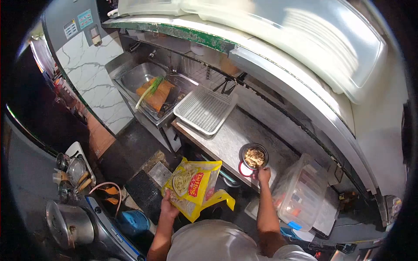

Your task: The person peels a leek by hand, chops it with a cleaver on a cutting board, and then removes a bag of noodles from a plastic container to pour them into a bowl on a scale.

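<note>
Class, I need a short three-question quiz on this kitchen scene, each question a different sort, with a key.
1. True or false: the left hand holds a yellow noodle packet.
2. Multiple choice: the right hand touches A) the white perforated tray, B) the small pan of food, C) the clear plastic box.
3. Fill in: green stalks lie on an orange board in the ____.

Key: 1 true; 2 B; 3 sink.
</note>
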The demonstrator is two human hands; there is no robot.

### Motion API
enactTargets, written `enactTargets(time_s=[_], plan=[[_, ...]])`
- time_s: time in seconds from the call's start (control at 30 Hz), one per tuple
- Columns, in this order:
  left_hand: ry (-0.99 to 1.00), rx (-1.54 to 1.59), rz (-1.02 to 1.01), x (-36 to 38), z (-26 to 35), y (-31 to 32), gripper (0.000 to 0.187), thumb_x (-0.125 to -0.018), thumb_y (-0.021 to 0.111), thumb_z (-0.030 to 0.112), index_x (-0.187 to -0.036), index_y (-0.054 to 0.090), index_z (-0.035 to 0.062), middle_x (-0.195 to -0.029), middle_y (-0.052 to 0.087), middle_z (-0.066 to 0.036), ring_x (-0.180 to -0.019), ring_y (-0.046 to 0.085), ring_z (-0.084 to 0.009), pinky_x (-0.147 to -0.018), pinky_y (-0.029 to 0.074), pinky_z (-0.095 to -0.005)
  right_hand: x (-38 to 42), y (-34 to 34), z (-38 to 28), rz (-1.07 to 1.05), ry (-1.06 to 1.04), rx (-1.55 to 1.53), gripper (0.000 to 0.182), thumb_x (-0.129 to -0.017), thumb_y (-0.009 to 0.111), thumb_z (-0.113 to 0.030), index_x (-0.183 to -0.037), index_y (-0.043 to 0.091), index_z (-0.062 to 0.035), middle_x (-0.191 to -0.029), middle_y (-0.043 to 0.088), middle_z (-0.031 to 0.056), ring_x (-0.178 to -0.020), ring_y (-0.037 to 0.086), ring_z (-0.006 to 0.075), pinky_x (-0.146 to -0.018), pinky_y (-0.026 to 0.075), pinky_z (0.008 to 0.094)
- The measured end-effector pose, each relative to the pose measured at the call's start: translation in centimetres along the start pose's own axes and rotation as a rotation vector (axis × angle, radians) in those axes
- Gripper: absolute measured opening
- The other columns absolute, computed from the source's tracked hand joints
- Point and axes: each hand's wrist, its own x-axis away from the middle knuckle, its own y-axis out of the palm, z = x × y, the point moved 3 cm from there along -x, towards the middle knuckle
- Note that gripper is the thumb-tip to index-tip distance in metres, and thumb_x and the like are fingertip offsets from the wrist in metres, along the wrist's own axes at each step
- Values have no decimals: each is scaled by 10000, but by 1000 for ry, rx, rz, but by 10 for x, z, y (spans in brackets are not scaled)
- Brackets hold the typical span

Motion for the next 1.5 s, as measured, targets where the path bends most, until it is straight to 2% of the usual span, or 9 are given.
enactTargets(time_s=[0.13, 0.43, 0.63, 0.93, 1.0, 1.1, 1.33, 1.4, 1.5], plan=[[24, -4, 24, 2, -2, -11, 566, -1085, 507, 415, -1544, 459, 86, -1548, 534, -144, -1414, 503, -364, -1215, 356, -543, -67, 18, 31, 345, -611, 409, 235, -934, 713, -124, -998, 539, 19, -855, 680, 208, -637, 710, 271, -426, 577, 395], [135, 45, 193, 46, -1, 6, 533, -1070, 542, 435, -1464, 561, 76, -1474, 606, -137, -1351, 565, -354, -1188, 399, -527, -55, 149, -69, -295, 22, -279, 284, -928, 667, -108, -1147, 674, 73, -999, 726, 206, -838, 754, 274, -616, 597, 383], [136, 15, 225, 65, -2, 12, 515, -1064, 556, 438, -1446, 578, 94, -1426, 644, -121, -1313, 600, -311, -1143, 456, -500, -184, 202, -36, -147, -33, -96, 300, -978, 665, -212, -1134, 678, 44, -1064, 708, 177, -792, 728, 292, -604, 592, 384], [-26, -283, 107, 1, 19, 38, 482, -1068, 583, 374, -1462, 550, 99, -1424, 647, -78, -1302, 612, -261, -1143, 449, -474, 121, 121, -80, -1248, 291, -313, 665, -1012, 655, -503, -1496, 486, -80, -1294, 670, 89, -1072, 692, 197, -910, 584, 388], [-200, -312, 9, -18, 23, 44, 492, -1064, 599, 354, -1468, 539, 79, -1428, 640, -91, -1301, 612, -251, -1133, 461, -467, 198, 93, -62, -1169, -59, 92, 732, -967, 756, -391, -1550, 426, -96, -1345, 650, 80, -1158, 649, 199, -983, 553, 376], [-395, -497, -137, -48, -3, 51, 508, -1070, 596, 343, -1475, 509, 48, -1407, 633, -102, -1287, 618, -252, -1103, 497, -446, 258, 30, -26, -1050, 283, -299, 863, -841, 850, -51, -1569, 387, -64, -1431, 602, 104, -1273, 601, 232, -1106, 480, 406], [-948, -829, -156, -79, -138, 34, 660, -990, 710, 443, -1476, 493, 54, -1402, 624, -117, -1284, 609, -285, -1064, 507, -432, 367, -132, 70, -432, 252, -621, 754, -820, 793, 66, -1498, 477, -27, -1351, 664, 132, -1177, 680, 252, -1036, 549, 416], [-295, -1531, -292, -90, -176, 53, 634, -1017, 669, 394, -1517, 434, 85, -1441, 563, -127, -1281, 574, -268, -1048, 502, -491, 419, -194, 91, -208, 171, -570, 767, -818, 775, 81, -1513, 463, -5, -1337, 671, 127, -1159, 686, 238, -1020, 557, 402], [307, -1583, -977, 2, -245, 185, 574, -842, 840, 165, -1356, 599, 80, -1353, 598, -133, -1261, 576, -298, -1065, 472, -441, 519, -290, 129, 193, 142, -462, 730, -786, 763, 90, -1472, 519, 31, -1337, 675, 127, -1179, 672, 231, -1045, 524, 372]])
